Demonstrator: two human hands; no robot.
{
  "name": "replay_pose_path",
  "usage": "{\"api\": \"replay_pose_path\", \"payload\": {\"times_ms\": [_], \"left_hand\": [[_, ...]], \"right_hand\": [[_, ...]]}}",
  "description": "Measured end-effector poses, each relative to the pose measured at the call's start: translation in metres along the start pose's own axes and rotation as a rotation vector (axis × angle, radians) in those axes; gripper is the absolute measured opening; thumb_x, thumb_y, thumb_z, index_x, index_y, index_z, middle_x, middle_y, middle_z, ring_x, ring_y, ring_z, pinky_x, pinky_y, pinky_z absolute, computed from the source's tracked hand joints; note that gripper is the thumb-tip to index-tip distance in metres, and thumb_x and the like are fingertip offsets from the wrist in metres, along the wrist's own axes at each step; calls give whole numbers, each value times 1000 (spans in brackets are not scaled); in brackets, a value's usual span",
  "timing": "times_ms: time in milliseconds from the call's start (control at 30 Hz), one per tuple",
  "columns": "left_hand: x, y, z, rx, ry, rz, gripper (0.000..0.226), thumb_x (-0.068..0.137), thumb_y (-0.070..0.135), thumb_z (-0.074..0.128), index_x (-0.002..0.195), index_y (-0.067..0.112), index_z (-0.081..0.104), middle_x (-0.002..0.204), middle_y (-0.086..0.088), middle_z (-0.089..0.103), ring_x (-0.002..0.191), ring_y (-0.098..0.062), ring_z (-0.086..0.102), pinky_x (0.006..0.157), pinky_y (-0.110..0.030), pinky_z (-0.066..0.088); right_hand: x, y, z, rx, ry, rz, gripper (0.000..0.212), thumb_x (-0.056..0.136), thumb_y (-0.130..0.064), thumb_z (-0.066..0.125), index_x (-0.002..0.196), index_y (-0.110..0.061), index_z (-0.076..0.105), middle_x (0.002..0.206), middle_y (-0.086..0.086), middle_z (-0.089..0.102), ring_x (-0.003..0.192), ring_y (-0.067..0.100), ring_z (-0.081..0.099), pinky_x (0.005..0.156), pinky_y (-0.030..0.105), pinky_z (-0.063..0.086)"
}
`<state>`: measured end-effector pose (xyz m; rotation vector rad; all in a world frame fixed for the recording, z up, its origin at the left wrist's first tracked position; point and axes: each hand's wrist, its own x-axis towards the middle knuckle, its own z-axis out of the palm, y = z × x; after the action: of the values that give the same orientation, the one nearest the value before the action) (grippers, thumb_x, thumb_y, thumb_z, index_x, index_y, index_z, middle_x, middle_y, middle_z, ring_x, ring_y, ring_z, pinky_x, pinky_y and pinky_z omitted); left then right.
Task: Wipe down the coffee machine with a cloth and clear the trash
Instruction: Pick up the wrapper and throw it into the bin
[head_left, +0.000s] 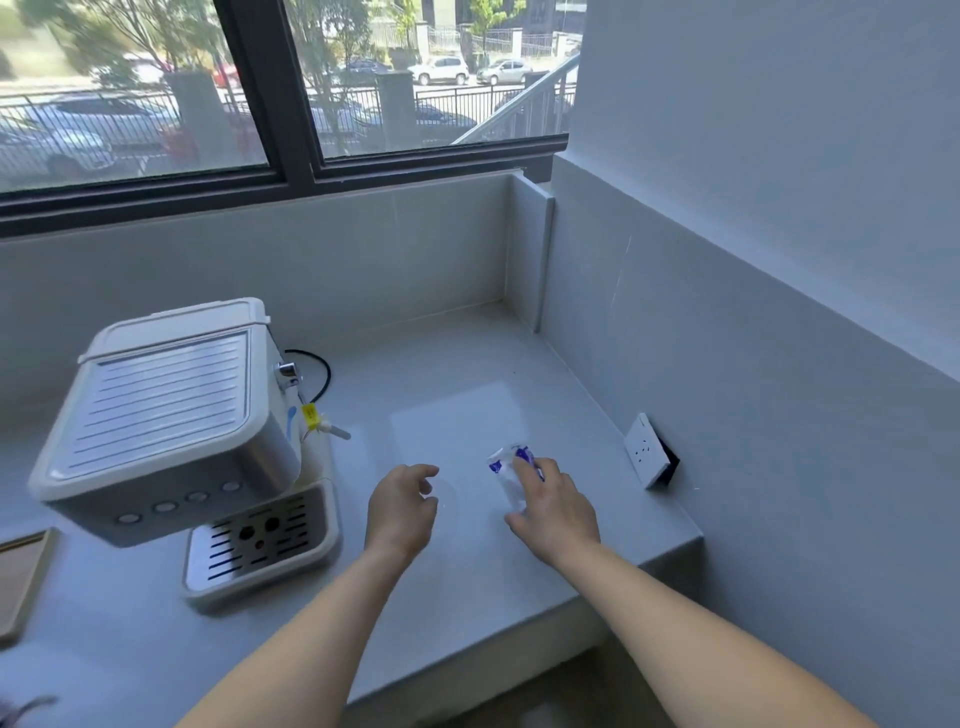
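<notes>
Counted on the counter (467, 597) — one coffee machine (171, 426), one clear wrapper (511, 475) with blue print, one wall socket (644, 449), one brown board (21, 577). Two hands — left (402, 512), right (553, 512) — are seen.

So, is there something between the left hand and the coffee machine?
Nothing visible. The left hand hovers open over bare counter, just right of the coffee machine. The right hand rests on the wrapper, further right.

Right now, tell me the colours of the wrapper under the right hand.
Clear plastic wrapper with blue print, head view.
</notes>
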<state>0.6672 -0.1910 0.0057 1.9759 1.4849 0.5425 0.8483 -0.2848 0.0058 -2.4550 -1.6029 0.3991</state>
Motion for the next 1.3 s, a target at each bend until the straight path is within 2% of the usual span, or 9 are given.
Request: {"api": "replay_pose_path", "payload": {"times_ms": [233,367,500,700,867,1000,1200,1300], "left_hand": [[-55,-2,-2,-11,-2,26,42,82,0,57,117,19,67,95,4,60,82,-13,57,75,-22,40],[-74,-10,-8,-43,-35,75,42,83,1,57,118,22,67,97,4,60,82,-12,58,66,-15,38],[-98,-21,-11,-82,-90,132,42,83,1,56,118,21,68,97,5,61,81,-9,58,76,-22,42],[-157,-41,-12,-66,-175,201,36,86,5,61,118,20,67,99,3,62,80,-7,56,78,-21,42],[-206,-60,-5,-33,-183,192,30,90,8,59,117,19,68,96,6,59,81,-5,54,75,-18,39],[-235,-78,5,15,-189,127,30,91,10,60,119,20,67,101,5,62,82,-4,54,75,-17,41],[-260,-104,33,69,-216,0,30,91,9,56,116,20,68,106,-1,65,89,-12,57,79,-23,45],[-268,-122,52,79,-232,-36,27,91,12,57,113,23,68,106,3,65,86,-8,58,70,-17,43]], "right_hand": [[-52,0,-1,-22,23,-6,65,87,-38,58,144,-30,29,140,2,39,113,27,49,79,35,49],[-84,-10,1,-10,54,44,65,87,-37,57,145,-30,28,141,2,38,114,26,49,80,36,49],[-126,-24,9,-4,91,105,64,87,-37,60,143,-29,29,141,3,40,113,27,50,77,35,49],[-197,-39,44,7,88,159,69,88,-43,63,145,-29,27,143,3,40,119,27,50,80,37,52],[-238,-38,75,33,65,161,71,87,-45,65,145,-29,28,143,3,40,119,26,51,80,35,52],[-253,-28,93,55,37,124,72,87,-46,65,145,-29,25,143,3,40,118,24,52,80,32,53],[-274,-12,129,75,-69,104,71,87,-44,67,144,-27,28,141,4,41,116,24,52,84,38,56],[-281,-3,152,80,-106,124,72,86,-45,66,145,-27,29,142,3,41,115,24,52,83,38,56]]}}
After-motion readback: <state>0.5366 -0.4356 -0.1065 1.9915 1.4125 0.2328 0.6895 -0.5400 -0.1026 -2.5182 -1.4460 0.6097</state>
